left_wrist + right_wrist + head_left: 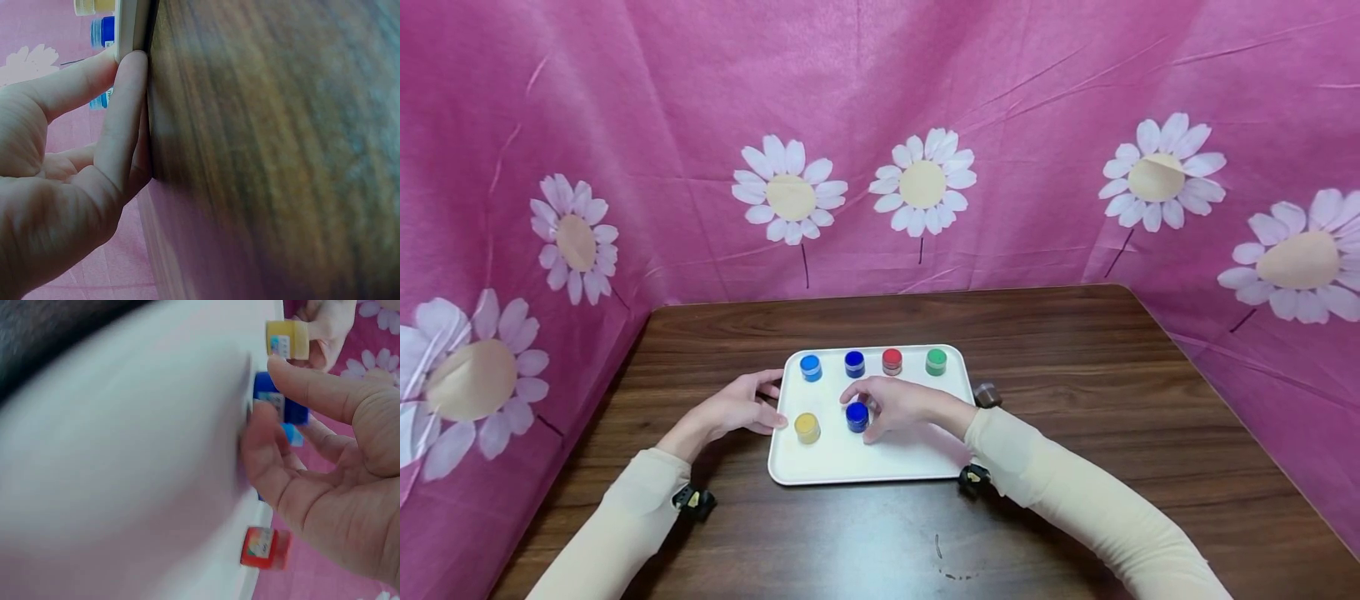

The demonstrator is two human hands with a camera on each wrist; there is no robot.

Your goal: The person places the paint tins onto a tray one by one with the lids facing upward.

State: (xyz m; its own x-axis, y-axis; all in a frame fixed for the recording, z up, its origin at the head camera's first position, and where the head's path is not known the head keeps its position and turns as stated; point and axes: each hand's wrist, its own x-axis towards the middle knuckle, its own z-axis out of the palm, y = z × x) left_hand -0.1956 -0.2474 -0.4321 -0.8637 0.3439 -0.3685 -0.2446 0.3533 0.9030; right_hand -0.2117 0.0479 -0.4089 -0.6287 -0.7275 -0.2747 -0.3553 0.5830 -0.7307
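My right hand [898, 402] holds a dark blue paint jar [857, 418] over the middle of the white tray [880, 462], thumb on the near side and fingers around the far side. In the right wrist view, the jar [297, 412] shows a printed label between thumb and fingers. At the tray's left edge, my left hand [741, 406] grips the rim, its thumb on top; the left wrist view has two fingertips meeting at the rim [127, 31]. A yellow paint jar [807, 427] stands just right of that thumb.
Along the tray's far side stand a light blue jar [810, 367], another dark blue jar [854, 363], a red jar [892, 361] and a green jar [936, 362]. The brown wooden table [1045, 333] extends around the tray. A pink daisy-print cloth [1022, 83] hangs behind and at both sides.
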